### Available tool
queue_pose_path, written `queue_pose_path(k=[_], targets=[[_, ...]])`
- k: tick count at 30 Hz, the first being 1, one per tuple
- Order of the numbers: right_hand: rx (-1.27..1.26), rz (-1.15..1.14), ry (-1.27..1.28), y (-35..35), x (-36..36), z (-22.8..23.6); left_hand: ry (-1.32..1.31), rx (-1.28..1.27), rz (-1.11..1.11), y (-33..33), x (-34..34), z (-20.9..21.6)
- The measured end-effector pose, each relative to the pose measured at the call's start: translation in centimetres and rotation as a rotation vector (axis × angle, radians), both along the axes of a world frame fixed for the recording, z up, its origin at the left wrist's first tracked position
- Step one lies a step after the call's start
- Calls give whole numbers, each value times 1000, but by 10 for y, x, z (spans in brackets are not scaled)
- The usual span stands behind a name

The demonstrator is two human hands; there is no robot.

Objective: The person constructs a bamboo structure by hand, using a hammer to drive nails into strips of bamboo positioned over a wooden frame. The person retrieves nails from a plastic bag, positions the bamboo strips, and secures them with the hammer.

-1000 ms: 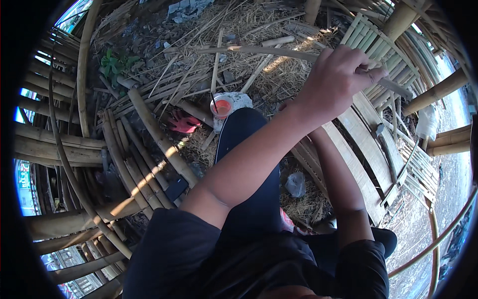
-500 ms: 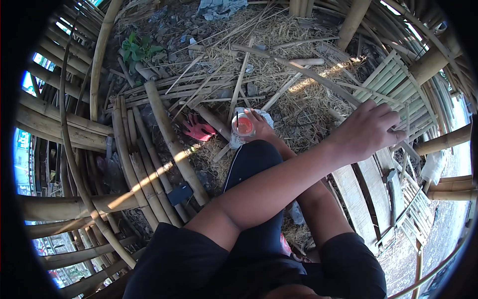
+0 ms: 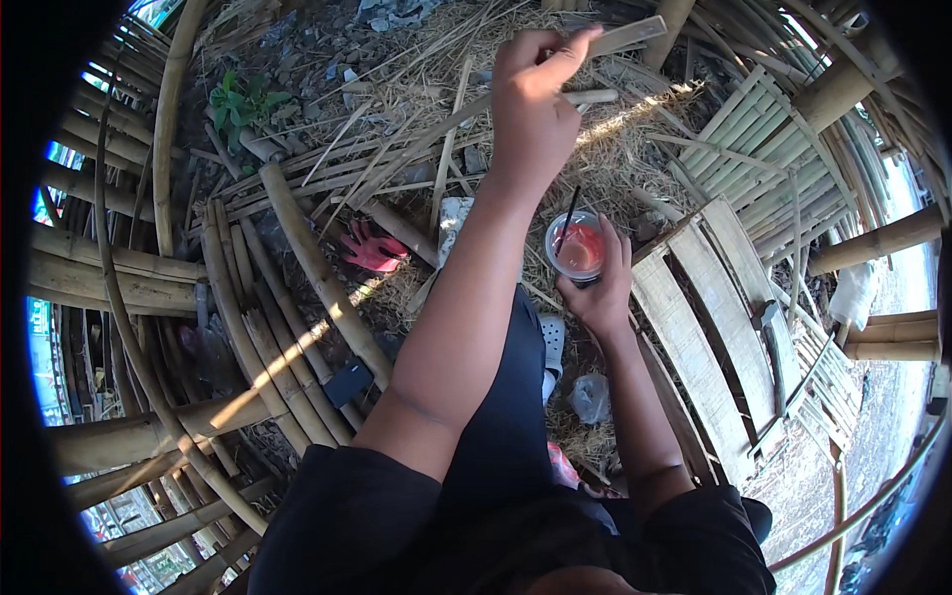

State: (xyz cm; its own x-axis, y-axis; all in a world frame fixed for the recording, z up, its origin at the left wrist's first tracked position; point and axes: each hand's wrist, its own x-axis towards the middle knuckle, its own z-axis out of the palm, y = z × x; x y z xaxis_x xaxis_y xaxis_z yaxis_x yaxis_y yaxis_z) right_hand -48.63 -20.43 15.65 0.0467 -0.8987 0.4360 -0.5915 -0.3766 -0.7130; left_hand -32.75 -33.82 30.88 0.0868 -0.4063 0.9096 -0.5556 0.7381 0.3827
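Observation:
My left hand is raised high in front of me, its arm stretched forward. Its fingers close around a flat bamboo strip, one end of which sticks out to the upper right. Lower and to the right, my right hand grips a clear plastic cup. Red liquid or ice shows inside, and a dark straw leans out of the cup. On the ground to the left lies a red glove, apart from both hands. A whitish crumpled sheet lies partly behind my left forearm.
Bamboo poles lie along the left, with a small dark flat object on them. A wooden plank bench stands close to my right arm. Loose straw and strips cover the ground ahead. A clear plastic bag lies near my shoe.
My left hand has swung from the right to the upper middle, carrying the bamboo strip. My right hand has brought the cup off the whitish sheet, to the right and nearer my body.

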Motion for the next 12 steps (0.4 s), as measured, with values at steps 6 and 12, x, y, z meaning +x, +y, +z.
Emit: queue_pose_path(k=[6, 12], targets=[[-394, 241, 19, 61, -33, 96, 132, 4, 1, -17, 22, -26], [-477, 412, -86, 98, -40, 139, 80, 205, -145, 2, -1, -21]])
